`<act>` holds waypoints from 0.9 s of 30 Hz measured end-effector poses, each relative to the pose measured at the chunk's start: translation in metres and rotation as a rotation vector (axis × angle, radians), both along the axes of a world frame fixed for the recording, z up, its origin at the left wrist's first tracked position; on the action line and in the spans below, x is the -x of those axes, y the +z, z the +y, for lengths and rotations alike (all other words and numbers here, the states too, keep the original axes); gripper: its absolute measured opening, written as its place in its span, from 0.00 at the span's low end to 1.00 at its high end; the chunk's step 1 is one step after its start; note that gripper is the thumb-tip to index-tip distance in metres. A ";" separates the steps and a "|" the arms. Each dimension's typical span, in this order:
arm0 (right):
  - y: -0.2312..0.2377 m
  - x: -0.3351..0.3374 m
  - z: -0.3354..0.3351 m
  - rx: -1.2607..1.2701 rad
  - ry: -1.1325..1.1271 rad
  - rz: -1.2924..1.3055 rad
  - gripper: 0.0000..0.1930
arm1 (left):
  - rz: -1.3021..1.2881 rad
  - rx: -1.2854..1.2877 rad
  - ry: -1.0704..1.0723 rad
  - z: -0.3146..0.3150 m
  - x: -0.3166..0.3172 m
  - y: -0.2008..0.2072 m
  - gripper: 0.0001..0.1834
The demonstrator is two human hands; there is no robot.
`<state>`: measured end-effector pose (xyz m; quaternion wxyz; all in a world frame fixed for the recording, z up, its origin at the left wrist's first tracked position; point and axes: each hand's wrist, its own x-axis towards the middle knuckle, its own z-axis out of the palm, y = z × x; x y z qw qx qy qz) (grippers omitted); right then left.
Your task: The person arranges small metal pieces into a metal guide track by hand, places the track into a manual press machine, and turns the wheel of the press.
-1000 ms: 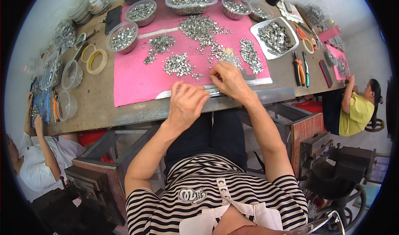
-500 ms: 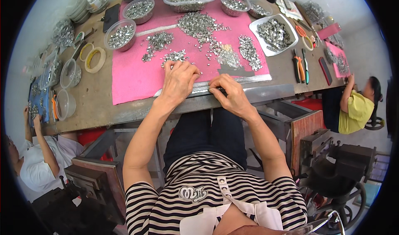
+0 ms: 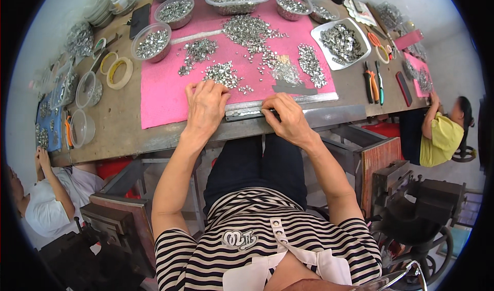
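Along the front edge of the pink mat lies a narrow dark bar with small silvery pieces in a row on it. My right hand is closed, thumb and forefinger pinched at the bar's right end. Left of the bar, my left hand rests low over the mat with bent fingers drawn together; anything in them is hidden. Just beyond it spreads a small heap of shiny metal pieces. Further right, neat rows of slim metal pieces lie beside a grey strip.
Clear tubs and a white dish of metal pieces ring the mat. Pliers lie right, tape rolls left. Co-workers sit at both sides, one in a yellow top, one in a white top.
My left hand has moved left, uncovering more of the small heap and the bar's left part. My right hand stays nearly in place. The left co-worker's hands have come together.
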<state>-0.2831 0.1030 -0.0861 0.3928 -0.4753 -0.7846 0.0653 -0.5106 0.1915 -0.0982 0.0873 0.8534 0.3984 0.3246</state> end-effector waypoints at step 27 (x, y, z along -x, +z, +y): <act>-0.004 -0.018 0.042 0.362 -0.170 -0.030 0.05 | -0.277 0.217 -0.257 -0.045 -0.046 0.004 0.03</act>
